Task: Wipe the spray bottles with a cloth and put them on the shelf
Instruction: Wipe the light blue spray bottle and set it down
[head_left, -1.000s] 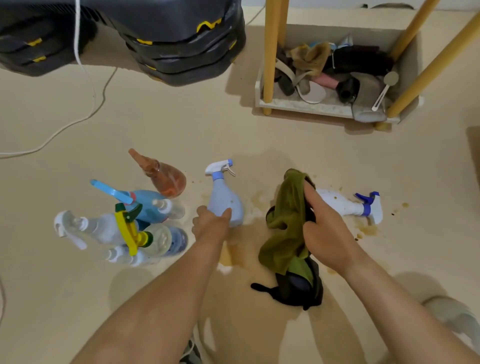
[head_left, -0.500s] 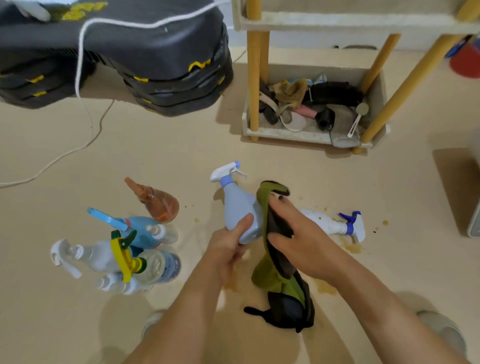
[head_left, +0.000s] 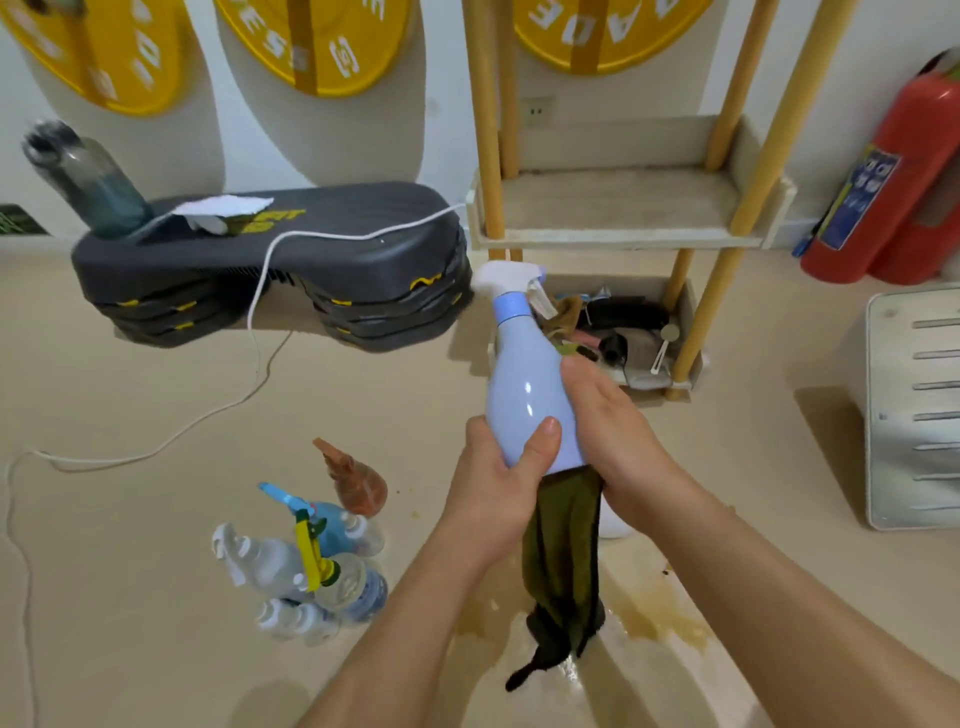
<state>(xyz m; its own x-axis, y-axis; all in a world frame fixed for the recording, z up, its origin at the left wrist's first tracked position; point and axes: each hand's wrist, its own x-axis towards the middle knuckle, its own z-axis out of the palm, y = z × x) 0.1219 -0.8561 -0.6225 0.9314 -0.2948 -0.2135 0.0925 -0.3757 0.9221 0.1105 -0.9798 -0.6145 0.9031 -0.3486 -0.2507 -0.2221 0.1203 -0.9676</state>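
Observation:
A pale blue spray bottle (head_left: 524, 379) with a white trigger head is lifted upright in front of me. My left hand (head_left: 498, 483) grips its lower body, thumb across the front. My right hand (head_left: 613, 431) presses an olive-green cloth (head_left: 563, 561) against the bottle's right side and base; the cloth hangs down below both hands. Several more spray bottles (head_left: 317, 551) stand clustered on the floor at lower left, an orange one (head_left: 358, 480) among them. The wooden shelf (head_left: 618, 208) with yellow posts stands beyond the bottle, its middle board bare.
The shelf's bottom tray (head_left: 623, 332) holds mixed clutter. A dark stepper stack (head_left: 280, 270) with a white cable (head_left: 260, 332) lies at left. Red fire extinguishers (head_left: 893, 182) stand at right, beside a white slatted unit (head_left: 919, 405). Brownish liquid stains (head_left: 660, 618) mark the floor.
The blue bottle has come up off the floor in my left hand. My right hand brought the cloth up against its side. My view tilted up toward the shelf.

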